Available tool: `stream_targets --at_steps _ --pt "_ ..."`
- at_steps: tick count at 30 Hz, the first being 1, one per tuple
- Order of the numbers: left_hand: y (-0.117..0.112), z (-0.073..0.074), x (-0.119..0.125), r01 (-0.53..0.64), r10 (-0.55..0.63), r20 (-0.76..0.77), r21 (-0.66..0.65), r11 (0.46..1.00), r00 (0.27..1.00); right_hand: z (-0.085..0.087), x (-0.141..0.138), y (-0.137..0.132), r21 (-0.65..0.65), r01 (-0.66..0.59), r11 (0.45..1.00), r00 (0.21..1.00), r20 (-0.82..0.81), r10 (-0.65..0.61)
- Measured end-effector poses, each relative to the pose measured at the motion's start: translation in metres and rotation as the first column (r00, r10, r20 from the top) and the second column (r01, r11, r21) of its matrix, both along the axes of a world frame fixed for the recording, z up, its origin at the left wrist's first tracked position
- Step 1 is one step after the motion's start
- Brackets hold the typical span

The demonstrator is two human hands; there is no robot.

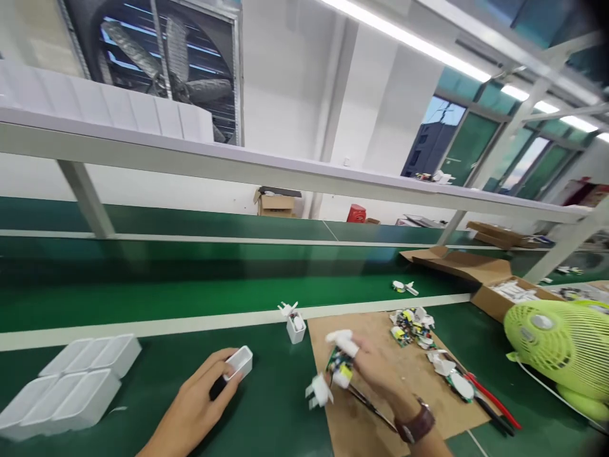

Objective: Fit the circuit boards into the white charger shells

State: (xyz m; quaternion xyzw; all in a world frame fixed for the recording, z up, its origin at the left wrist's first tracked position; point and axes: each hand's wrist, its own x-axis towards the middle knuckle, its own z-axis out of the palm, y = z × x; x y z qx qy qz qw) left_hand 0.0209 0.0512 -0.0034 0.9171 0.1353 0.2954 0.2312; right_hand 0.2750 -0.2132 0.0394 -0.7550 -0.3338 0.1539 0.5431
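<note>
My left hand (200, 397) is closed around a small white plastic case (240, 362), whose open end faces up and away. Something black shows at its fingers. My right hand (368, 362), with white covers on its fingertips, grips a small circuit board (340, 367) with yellow and dark components. A white plug piece (320, 391) hangs beside that board, over the edge of a brown cardboard sheet (375, 438). Below the right hand runs a thin dark metal tool (371, 409). Between the hands, farther back, a white case (295, 329) stands with a plug piece sticking out.
White cases (80, 387) sit in rows at left. Several circuit boards (413, 325) lie piled on the cardboard, near red-and-black-handled pliers (495, 403). A green fan (554, 349) and an open carton (495, 298) stand at right. A shelf (285, 162) crosses above the bench.
</note>
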Motion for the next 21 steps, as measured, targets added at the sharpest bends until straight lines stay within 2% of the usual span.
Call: stream_targets --at_steps 2,3,6,10,13,15,17,21 --pt "-0.004 0.002 -0.003 0.003 -0.003 -0.005 -0.017 1.000 1.000 -0.002 -0.031 0.037 -0.125 -0.195 0.973 0.978 0.055 0.203" --pt "-0.005 0.003 -0.006 0.004 -0.004 -0.003 -0.022 1.000 1.000 -0.001 -0.043 0.054 -0.187 -0.252 0.949 0.958 0.094 0.273" --pt "-0.004 0.000 -0.014 -0.015 0.016 0.021 -0.030 0.999 1.000 0.012 -0.067 0.086 -0.363 -0.258 0.896 0.904 0.237 0.356" --pt "-0.004 -0.005 -0.019 -0.047 0.048 0.007 -0.095 0.994 0.999 0.026 -0.083 0.094 -0.577 -0.198 0.793 0.839 0.318 0.441" --pt "-0.007 -0.005 -0.018 -0.027 0.024 -0.024 -0.177 0.984 0.999 0.024 -0.095 0.090 -0.648 -0.233 0.726 0.782 0.319 0.536" --pt "-0.008 -0.003 -0.018 -0.024 0.011 -0.053 -0.242 0.970 0.999 0.017 -0.100 0.088 -0.623 -0.263 0.737 0.751 0.347 0.561" --pt "-0.010 0.000 -0.019 -0.042 0.013 -0.091 -0.322 0.946 0.996 0.006 -0.104 0.086 -0.571 -0.256 0.780 0.745 0.397 0.536" --pt "-0.010 0.005 -0.021 -0.076 -0.002 -0.168 -0.459 0.885 0.986 -0.025 -0.113 0.086 -0.476 -0.217 0.852 0.736 0.494 0.464"
